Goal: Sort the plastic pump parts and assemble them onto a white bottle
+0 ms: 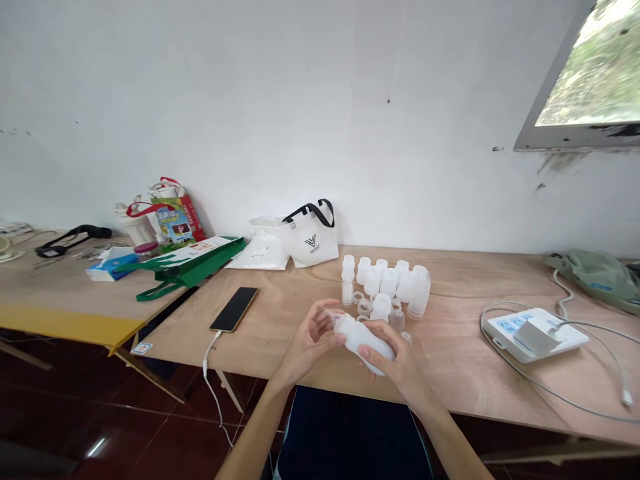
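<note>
A white translucent plastic bottle (367, 343) is tilted above the front edge of the table, its narrow end toward the left. My right hand (394, 353) is wrapped around the bottle's body. At the narrow end, the curled fingers of my left hand (314, 333) pinch a clear thin plastic piece (332, 317); whether it is a cap or film I cannot tell. Just beyond my hands stand several white bottles (389, 283), with clear rings (365, 307) and clear caps (397, 320) among them. A taller clear-topped bottle (419, 293) stands at the group's right.
To the left lies a phone (235, 309) with a white cable. A white tote bag (314, 241) and white plastic packet (265, 247) lean near the wall. At right are a white device (537, 333), looping cables and a grey-green cloth bag (597, 275). A green bag (200, 264) bridges two tables.
</note>
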### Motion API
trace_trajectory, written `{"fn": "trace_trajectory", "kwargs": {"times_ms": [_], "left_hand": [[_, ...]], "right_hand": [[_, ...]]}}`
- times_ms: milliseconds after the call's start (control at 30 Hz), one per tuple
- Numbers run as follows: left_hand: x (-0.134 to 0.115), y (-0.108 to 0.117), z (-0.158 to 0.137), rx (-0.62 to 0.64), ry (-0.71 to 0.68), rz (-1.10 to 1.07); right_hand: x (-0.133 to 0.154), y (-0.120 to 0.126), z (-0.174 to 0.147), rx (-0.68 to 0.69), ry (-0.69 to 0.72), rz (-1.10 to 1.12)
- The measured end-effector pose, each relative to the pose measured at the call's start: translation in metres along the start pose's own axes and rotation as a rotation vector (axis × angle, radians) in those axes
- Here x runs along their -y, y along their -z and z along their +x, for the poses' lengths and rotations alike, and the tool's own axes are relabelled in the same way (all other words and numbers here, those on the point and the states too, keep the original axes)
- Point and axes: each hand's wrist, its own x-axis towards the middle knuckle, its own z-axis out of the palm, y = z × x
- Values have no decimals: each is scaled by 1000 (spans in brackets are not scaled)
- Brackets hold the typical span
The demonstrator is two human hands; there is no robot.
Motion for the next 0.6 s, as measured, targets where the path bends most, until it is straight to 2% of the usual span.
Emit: {"fn": "trace_trajectory", "kwargs": {"times_ms": [100,200,300,433,533,600], "left_hand": [[1,2,0,62,-16,-15],[2,2,1,68,-58,-4],[3,0,2,32,-37,21],[6,-4,4,-47,87,171],[11,-8,4,-20,145,286],[16,-11,3,17,195,347]], "right_hand": [[2,3,0,65,-17,31],[5,15,1,72,-8,-95],[7,44,1,-46,40,-268],[14,94,-2,-194,102,-535],[17,121,-6,-141,61,-642],[15,128,-6,-157,44,-730]]}}
